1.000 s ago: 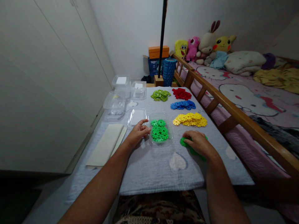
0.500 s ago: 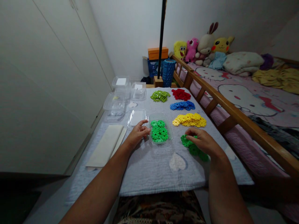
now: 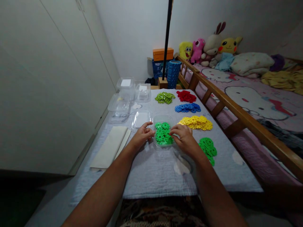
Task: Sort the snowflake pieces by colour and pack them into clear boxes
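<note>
Cloth-covered table (image 3: pixel 156 181), clear tub (image 3: pixel 163 118)

Right hand (image 3: pixel 181 135) pinched at its right rim, on what I cannot tell; left hand (image 3: pixel 141 136), fingers parted, at its left; green discs (image 3: pixel 163 134) inside, green pile (image 3: pixel 208 148) rightward; probably light, stiff, slippery; best gripped by edges.

Right fingers (image 3: pixel 174 130) now at the clear box (image 3: pixel 162 119), away from the loose green discs (image 3: pixel 208 147)

Left fingers (image 3: pixel 148 135) touch a clear tub (image 3: pixel 163 118) of green discs (image 3: pixel 163 135); right fingers (image 3: pixel 175 129) overhang it.
</note>
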Available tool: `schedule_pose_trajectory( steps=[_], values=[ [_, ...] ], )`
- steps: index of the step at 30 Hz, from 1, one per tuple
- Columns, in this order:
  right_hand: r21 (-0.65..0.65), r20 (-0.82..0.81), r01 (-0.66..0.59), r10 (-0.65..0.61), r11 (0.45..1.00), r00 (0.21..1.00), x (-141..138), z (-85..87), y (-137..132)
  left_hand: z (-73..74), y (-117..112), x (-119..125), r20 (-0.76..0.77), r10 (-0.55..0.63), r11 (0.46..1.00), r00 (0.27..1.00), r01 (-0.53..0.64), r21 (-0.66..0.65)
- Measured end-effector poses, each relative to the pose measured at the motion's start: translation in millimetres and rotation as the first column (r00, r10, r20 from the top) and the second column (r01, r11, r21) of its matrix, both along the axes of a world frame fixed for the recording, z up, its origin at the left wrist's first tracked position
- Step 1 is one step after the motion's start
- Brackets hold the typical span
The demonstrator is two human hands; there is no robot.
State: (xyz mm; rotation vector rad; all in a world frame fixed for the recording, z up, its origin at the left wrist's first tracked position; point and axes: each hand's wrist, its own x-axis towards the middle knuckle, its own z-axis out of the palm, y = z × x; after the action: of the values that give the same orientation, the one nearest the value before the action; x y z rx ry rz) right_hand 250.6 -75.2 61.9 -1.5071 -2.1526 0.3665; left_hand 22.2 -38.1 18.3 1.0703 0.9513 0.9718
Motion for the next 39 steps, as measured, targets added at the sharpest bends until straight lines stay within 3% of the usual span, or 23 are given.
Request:
schedule_pose_trajectory(
  steps=[6, 12, 17, 27, 30, 33, 36, 39],
  values=[
    [0.081, -0.012, 0.227, -0.226, 0.971, 0.974, 59, 0.8, -1, 2.0, 0, 0, -0.009, 0.002, 1.0, 1.0, -0.002, -0.005],
    [-0.082, 0.24, 0.323, -0.296, 0.943, 0.924, 96, -16.0, -19, -2.5, 1, -1, -0.013, 0.006, 1.0, 1.0, -0.006, -0.006],
    [-0.124, 0.36, 0.338, -0.275, 0.933, 0.891, 90, -26.7, -27, -4.3, 2, -2, -0.009, -0.016, 1.0, 1.0, 0.016, 0.004],
    [-0.048, 0.314, 0.249, -0.222, 0.967, 0.923, 83, -32.3, -21, 2.1, 0, 0, -0.005, 0.001, 1.0, 1.0, -0.001, -0.005],
    [-0.113, 0.222, 0.227, -0.198, 0.967, 0.955, 83, -23.1, -21, 2.2, 0, 0, 0.003, 0.009, 1.0, 1.0, -0.009, -0.003],
    [-0.197, 0.03, 0.133, -0.13, 0.971, 0.991, 79, -3.8, -19, 2.8, -2, 1, 0.012, 0.009, 1.0, 1.0, -0.009, -0.01],
    [-0.125, -0.145, 0.088, -0.105, 0.988, 0.984, 64, 15.8, -15, 2.8, -3, 1, 0.02, 0.005, 1.0, 1.0, -0.004, -0.01],
    [-0.035, -0.197, 0.053, -0.059, 0.998, 0.979, 33, 24.7, -10, 2.0, -2, 1, 0.027, 0.01, 1.0, 1.0, -0.01, -0.008]
  ],
)
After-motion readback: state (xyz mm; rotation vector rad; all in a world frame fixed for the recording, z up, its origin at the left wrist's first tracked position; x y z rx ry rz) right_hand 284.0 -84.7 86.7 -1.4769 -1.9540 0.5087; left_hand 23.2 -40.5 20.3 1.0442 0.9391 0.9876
